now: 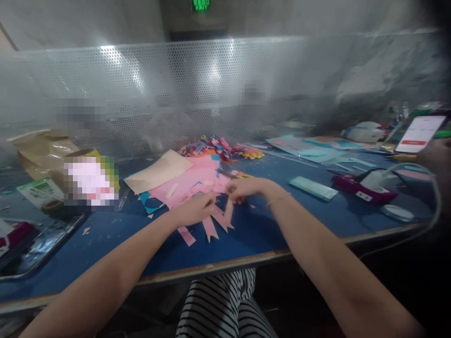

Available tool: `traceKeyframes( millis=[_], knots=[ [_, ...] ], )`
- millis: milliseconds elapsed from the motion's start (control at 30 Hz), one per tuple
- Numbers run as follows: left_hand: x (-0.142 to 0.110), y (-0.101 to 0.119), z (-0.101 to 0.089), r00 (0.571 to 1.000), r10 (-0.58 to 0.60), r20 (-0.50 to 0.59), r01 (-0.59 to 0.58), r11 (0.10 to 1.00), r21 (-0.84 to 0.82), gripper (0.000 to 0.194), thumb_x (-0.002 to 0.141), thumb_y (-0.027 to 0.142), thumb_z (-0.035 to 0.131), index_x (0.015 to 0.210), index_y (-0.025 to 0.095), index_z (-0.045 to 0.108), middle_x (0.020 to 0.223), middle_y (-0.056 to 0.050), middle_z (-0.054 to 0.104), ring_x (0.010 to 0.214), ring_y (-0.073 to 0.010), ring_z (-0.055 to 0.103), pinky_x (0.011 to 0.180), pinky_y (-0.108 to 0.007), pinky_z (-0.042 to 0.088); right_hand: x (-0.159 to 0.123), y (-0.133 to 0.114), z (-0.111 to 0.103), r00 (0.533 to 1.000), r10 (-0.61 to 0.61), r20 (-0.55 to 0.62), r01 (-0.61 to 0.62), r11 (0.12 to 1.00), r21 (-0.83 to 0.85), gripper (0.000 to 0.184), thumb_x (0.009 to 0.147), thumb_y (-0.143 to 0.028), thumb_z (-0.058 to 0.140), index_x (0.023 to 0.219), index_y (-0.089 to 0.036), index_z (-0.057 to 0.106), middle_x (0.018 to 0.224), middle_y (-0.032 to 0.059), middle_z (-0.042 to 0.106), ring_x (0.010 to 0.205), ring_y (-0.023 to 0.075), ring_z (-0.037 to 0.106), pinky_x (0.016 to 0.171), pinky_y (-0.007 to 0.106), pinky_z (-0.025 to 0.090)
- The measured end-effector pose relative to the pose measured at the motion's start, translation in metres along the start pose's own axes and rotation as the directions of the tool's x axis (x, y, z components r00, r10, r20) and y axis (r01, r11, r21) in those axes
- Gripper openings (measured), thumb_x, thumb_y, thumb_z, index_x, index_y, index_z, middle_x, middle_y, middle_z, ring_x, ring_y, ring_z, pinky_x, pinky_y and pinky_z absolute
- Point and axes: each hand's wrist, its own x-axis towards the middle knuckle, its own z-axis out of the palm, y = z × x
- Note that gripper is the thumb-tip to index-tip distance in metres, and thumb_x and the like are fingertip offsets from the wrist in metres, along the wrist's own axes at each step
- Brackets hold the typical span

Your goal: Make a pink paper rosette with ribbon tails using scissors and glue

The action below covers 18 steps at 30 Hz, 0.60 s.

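My left hand (pixel 195 209), fingers closed together, is on a pale pink paper strip (pixel 210 229) with a notched end. Just right of it, my right hand (pixel 242 188) is curled in a pinch on another pink strip (pixel 229 212); the fingertips are partly hidden. A notched strip (pixel 221 218) lies between the two, and a plain pink strip (pixel 186 235) lies below my left wrist. Beyond my hands are pink paper sheets (pixel 176 180) with a cream sheet (pixel 160 171) on top and blue paper (pixel 150 205) beneath. Scissors (pixel 225 173) lie just beyond my right hand.
Behind the sheets is a pile of colourful paper pieces (pixel 218 149). A pale box (pixel 313 188), a purple power strip (pixel 366 188) and a cable are on the right. On the left are a tape roll (pixel 82 153) and a phone (pixel 45 244). At far right, a hand holds another phone (pixel 421 134).
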Motion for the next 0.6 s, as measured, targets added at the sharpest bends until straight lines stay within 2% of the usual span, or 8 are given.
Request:
traceKeyframes(
  millis=[267,400,600],
  knots=[
    [-0.0007,0.0046,-0.0018,1.0,-0.009,0.028,0.009,1.0,0.0,0.012,0.074,0.015,0.03,0.062,0.019,0.031,0.063,0.003,0.036,0.058,-0.011,0.034,0.054,-0.026,0.028,-0.0001,-0.0003,-0.0001,1.0,-0.03,-0.001,0.03,0.997,-0.072,0.009,0.062,-0.017,0.046,0.071,-0.015,0.045,0.061,-0.0004,0.055,0.054,0.0083,0.052,0.048,0.018,0.038],
    [0.0,0.0022,0.0013,0.998,0.058,0.032,-0.058,0.998,-0.012,0.009,0.071,0.015,0.035,0.062,0.018,0.035,0.063,0.002,0.039,0.058,-0.0106,0.036,0.054,-0.025,0.028,-0.0001,0.0004,0.0,0.999,-0.053,-0.009,0.052,0.996,-0.078,0.009,0.062,-0.019,0.046,0.07,-0.016,0.045,0.061,-0.0009,0.054,0.054,0.0084,0.052,0.049,0.019,0.039],
    [0.0015,-0.0032,0.004,0.99,0.127,0.056,-0.125,0.992,-0.031,0.008,0.07,0.016,0.037,0.062,0.018,0.037,0.061,0.003,0.04,0.058,-0.0101,0.037,0.055,-0.024,0.028,0.0033,0.0028,0.0003,0.999,-0.014,-0.046,0.006,0.986,-0.169,0.009,0.06,-0.021,0.047,0.068,-0.016,0.046,0.054,-0.0011,0.052,0.052,0.0104,0.053,0.046,0.019,0.039]
  ],
)
